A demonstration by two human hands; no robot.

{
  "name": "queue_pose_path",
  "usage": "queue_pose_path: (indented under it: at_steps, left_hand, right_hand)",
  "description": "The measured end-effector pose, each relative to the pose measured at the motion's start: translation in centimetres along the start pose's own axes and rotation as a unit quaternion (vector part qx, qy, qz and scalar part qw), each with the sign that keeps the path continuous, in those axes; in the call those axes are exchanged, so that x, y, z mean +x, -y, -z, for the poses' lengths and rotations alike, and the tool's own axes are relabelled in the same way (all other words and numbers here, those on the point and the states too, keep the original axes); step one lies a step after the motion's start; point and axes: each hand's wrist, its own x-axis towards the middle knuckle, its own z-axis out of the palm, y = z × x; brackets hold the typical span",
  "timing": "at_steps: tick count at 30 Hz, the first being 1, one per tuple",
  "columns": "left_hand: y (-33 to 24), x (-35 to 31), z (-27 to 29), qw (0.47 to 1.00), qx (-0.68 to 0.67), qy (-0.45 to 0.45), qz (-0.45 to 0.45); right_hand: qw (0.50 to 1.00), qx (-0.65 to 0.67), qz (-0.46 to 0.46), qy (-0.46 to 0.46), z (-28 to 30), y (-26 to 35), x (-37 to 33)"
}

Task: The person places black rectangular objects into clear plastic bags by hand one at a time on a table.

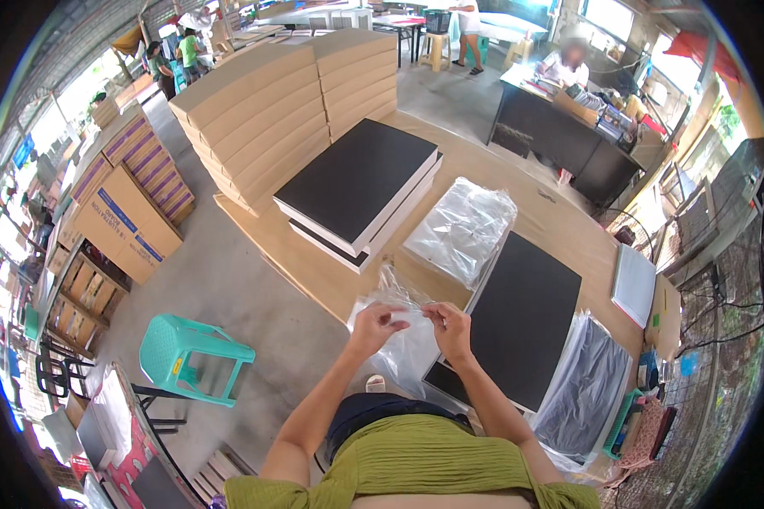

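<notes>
Two bare hands are close in my head view as I watch from far off. The left hand (pixel 372 329) has bent fingers with the thumb near them; I cannot tell if its tips pinch anything. The right hand (pixel 450 329) pinches a thin clear bag (pixel 409 355) with thumb and finger. The bag is in front of and between the hands, at the near edge of the desk (pixel 475 157). I guess small fingertip holds suit it, since plastic this thin can slip and cling to itself.

Just right of the right arm I see a big black board (pixel 526 318) lying flat, maybe so it is easy to reach. Beside it, at the right, a dark sheet in plastic (pixel 587 386) lies flat too.

A bit farther, a pile of clear plastic (pixel 465 227) sits near both hands, which looks handy. Behind it to the left, a black-topped stack (pixel 361 182) lies flat, likely so it will not tip. Past that, tall tan stacks (pixel 259 110) stand at the back, perhaps to keep the front free. Farthest off, a person (pixel 566 66) sits at a dark desk (pixel 560 140) full of things.
</notes>
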Motion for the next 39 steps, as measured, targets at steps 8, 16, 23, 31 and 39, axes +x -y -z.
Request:
queue_pose_path:
  at_steps: [8, 16, 23, 31, 39]
  left_hand:
    - [0.1, 2.4, -0.3, 0.766, -0.207, 0.604, 0.072]
    - [-3.3, 3.0, 4.8, 0.702, -0.097, 0.704, -0.037]
    - [-9.8, -0.1, 10.0, 0.824, -0.478, 0.301, 0.040]
    - [-14.4, -1.3, 7.0, 0.591, -0.783, 0.192, 0.042]
    - [-11.0, -3.5, 1.2, 0.680, -0.609, 0.406, 0.050]
  right_hand:
    - [0.955, 0.074, -0.051, 0.284, 0.8, -3.3, 0.5]
    - [0.497, 0.291, -0.089, 0.812, 2.9, -0.6, 1.8]
    - [0.698, 0.621, -0.087, 0.345, 16.8, 7.5, -1.1]
    - [0.696, 0.565, -0.365, 0.253, 16.7, 6.2, -5.2]
    - [0.742, 0.624, -0.218, 0.108, 21.7, 5.9, -5.6]
